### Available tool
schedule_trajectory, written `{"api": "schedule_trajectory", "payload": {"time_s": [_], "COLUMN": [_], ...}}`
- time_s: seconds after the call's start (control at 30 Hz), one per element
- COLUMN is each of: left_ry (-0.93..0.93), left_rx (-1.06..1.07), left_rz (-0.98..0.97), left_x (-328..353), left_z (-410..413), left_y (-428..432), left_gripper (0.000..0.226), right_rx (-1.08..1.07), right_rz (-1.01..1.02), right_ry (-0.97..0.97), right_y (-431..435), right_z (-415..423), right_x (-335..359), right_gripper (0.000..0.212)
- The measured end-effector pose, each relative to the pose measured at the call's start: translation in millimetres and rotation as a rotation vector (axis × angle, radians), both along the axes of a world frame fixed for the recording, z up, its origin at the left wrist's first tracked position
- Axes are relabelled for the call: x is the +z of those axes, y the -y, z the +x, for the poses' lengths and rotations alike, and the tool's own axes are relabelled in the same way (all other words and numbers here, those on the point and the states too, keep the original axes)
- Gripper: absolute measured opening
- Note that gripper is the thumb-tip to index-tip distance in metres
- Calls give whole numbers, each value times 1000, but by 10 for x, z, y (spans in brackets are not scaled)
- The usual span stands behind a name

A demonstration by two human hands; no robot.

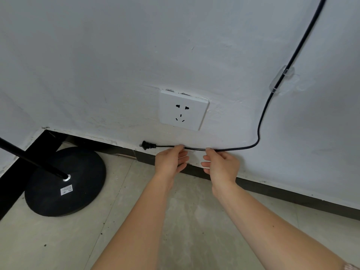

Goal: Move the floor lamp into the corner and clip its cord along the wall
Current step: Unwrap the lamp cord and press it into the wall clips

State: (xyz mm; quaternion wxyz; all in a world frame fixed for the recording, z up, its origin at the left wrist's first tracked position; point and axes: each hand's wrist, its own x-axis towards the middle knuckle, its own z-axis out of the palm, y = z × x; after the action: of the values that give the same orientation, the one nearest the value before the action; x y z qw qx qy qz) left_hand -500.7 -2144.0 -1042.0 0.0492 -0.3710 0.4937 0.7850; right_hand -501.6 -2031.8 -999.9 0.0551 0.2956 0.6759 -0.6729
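Down low by the wall, my left hand pinches the black power cord between thumb and forefinger, the other fingers loosely curled beneath. My right hand pinches the same cord just beside it, thumb on top, so a short stretch runs taut between my two hands against the white wall, right above the dark baseboard. To the left of my left hand the cord ends in its black plug, which hangs free near the wall, below and to the left of the white wall socket; it is not plugged in. To the right of my right hand the cord sweeps along the wall, bends upward and passes through a clear adhesive cable clip stuck to the wall, then climbs out of the top of the picture. The floor lamp's round black base sits on the tiled floor in the corner at the left, well apart from my hands, with its black pole slanting up and out of the frame. A white label lies on the base near the pole.
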Motion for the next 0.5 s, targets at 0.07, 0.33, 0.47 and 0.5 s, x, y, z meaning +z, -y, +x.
{"api": "schedule_trajectory", "payload": {"time_s": [0.07,0.33,0.47,0.5], "left_ry": [12,54,31,19], "left_rx": [-31,-115,-110,-104], "left_rz": [-17,-102,-130,-144], "left_x": [-2,-52,-46,-44], "left_z": [-1,1,-8,-9], "left_y": [-13,-17,-18,-23], "left_gripper": [20,31,28,27], "right_rx": [0,25,8,0], "right_rz": [4,32,50,54], "right_ry": [-4,-17,-34,-42], "right_y": [-5,-20,-32,-35], "right_z": [3,6,-1,-5], "right_x": [0,7,-6,-9], "right_gripper": [16,15,18,18]}}
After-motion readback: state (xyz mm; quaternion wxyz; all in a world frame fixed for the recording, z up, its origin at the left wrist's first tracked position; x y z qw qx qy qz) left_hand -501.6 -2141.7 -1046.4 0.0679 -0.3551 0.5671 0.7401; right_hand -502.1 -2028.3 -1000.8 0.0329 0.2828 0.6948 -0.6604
